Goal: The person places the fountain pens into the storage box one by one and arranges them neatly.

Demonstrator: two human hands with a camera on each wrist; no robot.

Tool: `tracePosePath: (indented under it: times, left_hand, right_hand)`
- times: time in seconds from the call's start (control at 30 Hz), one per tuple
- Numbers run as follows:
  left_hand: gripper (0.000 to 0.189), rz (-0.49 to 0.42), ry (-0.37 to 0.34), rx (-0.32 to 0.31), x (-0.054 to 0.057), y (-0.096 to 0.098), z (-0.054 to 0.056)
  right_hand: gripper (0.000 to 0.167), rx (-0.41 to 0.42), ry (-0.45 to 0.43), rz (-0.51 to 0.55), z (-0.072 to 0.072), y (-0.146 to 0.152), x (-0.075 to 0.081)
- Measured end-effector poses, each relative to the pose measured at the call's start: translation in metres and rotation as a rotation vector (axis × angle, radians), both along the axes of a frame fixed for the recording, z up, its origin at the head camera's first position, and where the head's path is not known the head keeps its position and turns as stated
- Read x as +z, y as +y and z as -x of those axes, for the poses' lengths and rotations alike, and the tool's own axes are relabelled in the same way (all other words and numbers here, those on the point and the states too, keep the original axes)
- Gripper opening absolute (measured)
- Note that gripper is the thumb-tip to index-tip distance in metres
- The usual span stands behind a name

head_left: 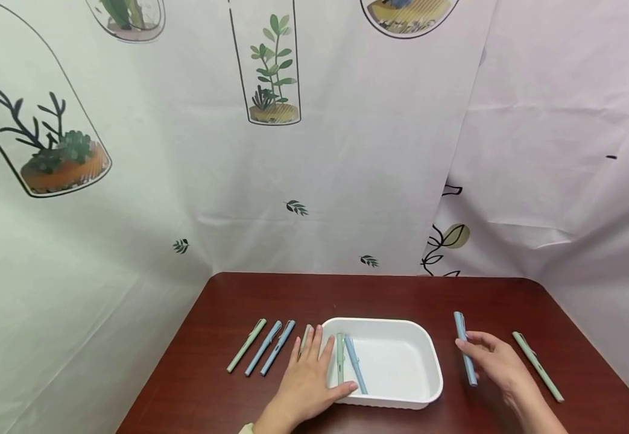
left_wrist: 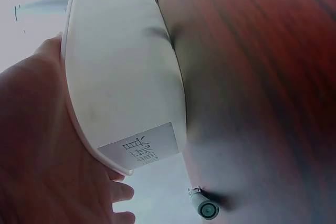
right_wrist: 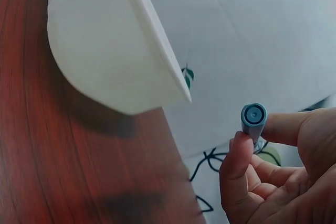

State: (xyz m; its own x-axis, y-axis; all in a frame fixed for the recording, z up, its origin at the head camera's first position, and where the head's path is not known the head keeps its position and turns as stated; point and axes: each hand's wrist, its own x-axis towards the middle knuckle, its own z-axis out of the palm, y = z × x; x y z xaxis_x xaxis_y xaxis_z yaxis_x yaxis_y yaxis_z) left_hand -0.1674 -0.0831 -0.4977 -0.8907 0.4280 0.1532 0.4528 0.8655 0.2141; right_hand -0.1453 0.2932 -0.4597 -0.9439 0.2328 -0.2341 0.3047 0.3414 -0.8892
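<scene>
A white plastic tray (head_left: 401, 361) stands on the table with a green pen (head_left: 340, 355) and a blue pen (head_left: 355, 364) lying in its left part. My left hand (head_left: 310, 380) rests on the tray's left side, fingers spread and straight, thumb across the near rim. Seen from the left wrist, that hand (left_wrist: 47, 129) lies along the rim above a labelled wall. To the right of the tray, my right hand (head_left: 493, 358) pinches another blue pen (head_left: 461, 331) between thumb and fingers. The right wrist view shows this pen's round end (right_wrist: 254, 114) held above the table.
Left of the tray lie a green pen (head_left: 246, 345) and two blue pens, side by side. One more green pen (head_left: 306, 337) is partly hidden behind my left fingers. Another green pen (head_left: 538, 366) lies at the far right. A patterned cloth (head_left: 347, 181) hangs behind the table.
</scene>
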Motion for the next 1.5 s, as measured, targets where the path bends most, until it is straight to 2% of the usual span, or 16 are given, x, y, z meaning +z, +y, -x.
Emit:
tracePosePath:
  times: [0.47, 0.67, 0.83, 1.13, 1.5]
  left_hand:
    - [0.107, -0.002, -0.018, 0.007, 0.004, 0.001, 0.001]
    - [0.108, -0.008, -0.017, 0.003, 0.006, 0.001, -0.001]
    - [0.107, -0.005, -0.017, 0.009, 0.004, 0.002, 0.0]
    - [0.106, 0.003, -0.024, 0.013, 0.002, 0.004, 0.0]
    - [0.107, 0.007, -0.021, 0.012, 0.001, 0.004, 0.001]
  right_hand:
    - [0.056, 0.036, 0.067, 0.086, 0.007, -0.044, 0.003]
    - [0.049, 0.045, 0.062, 0.088, 0.009, -0.065, 0.005]
    - [0.051, 0.075, 0.071, 0.076, 0.01, -0.079, 0.001]
    - [0.049, 0.105, 0.095, 0.132, 0.016, -0.098, -0.004]
    - [0.046, 0.088, 0.109, 0.141, 0.023, -0.111, -0.005]
